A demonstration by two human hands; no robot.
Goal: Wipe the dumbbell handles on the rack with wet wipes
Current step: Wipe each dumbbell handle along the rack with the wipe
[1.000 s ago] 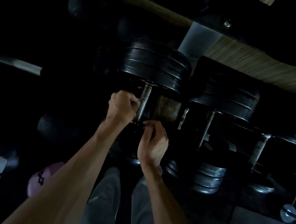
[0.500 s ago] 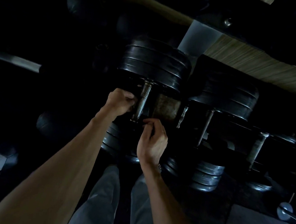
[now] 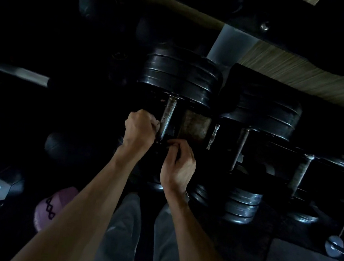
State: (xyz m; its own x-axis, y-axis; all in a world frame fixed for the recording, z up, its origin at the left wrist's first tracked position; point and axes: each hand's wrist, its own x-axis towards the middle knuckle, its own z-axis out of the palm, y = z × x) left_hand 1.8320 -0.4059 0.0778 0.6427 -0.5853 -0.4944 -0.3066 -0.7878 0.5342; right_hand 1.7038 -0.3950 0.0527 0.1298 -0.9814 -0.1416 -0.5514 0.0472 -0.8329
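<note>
Your left hand (image 3: 140,127) squeezes a wipe (image 3: 156,125) just left of the handle (image 3: 167,117), which runs away from you.

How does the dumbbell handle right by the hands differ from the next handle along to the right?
The near handle looks thick, speckled and rusty; the next handle looks thinner and smoother. The left hand sits against the near handle with something pale in its fist; nothing touches the next handle. Both are metal bars below stacked black plates.
</note>
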